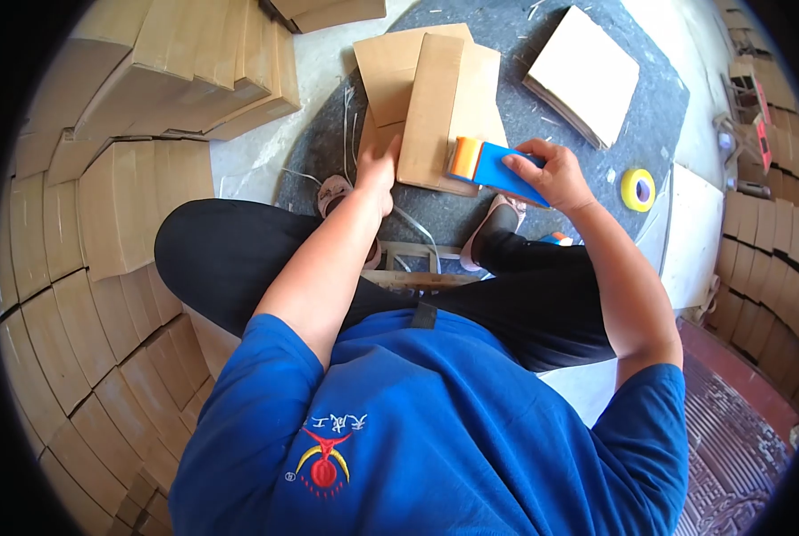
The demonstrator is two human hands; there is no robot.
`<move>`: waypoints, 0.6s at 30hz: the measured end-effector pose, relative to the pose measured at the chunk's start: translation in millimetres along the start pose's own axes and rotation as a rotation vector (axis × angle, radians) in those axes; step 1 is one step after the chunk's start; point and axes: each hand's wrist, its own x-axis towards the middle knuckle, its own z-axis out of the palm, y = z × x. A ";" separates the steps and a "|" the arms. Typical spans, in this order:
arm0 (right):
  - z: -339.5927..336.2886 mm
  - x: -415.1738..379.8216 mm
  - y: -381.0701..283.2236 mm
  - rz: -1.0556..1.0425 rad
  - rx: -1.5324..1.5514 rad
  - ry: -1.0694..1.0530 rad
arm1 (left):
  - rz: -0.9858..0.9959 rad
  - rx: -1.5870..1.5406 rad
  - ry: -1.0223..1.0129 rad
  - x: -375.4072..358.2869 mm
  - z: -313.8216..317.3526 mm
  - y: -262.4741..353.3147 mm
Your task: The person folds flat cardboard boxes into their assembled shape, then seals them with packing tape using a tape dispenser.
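A narrow brown cardboard box (pixel 429 112) stands in front of me on flat cardboard sheets. My left hand (pixel 379 174) is at its left side, fingers stretched out and touching or very close to the box; part of the fingers is hard to make out. My right hand (pixel 556 176) is wrapped round a blue and orange tape dispenser (pixel 506 167). The dispenser's orange end is beside the lower right edge of the box. Under the box, the cardboard sheets (pixel 477 80) fan out at different angles.
Flat cardboard pieces lie in a stack (pixel 585 76) at the far right of the dark mat (pixel 658 98). A yellow tape roll (pixel 638 189) is near the mat's right edge. Cartons (pixel 60 214) are piled along my left, more cartons (pixel 761 223) at far right. Loose strips litter the mat.
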 end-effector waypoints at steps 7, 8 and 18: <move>2.1 -0.8 2.2 -0.038 -0.006 0.008 | 0.442 0.679 0.460 19.2 -17.1 2.8; 1.9 -1.0 3.0 -0.040 0.001 0.003 | 0.823 0.752 0.478 13.8 -17.6 12.0; -2.7 -8.1 3.1 -0.034 -0.015 0.002 | 1.074 1.676 -0.296 -86.2 23.2 46.2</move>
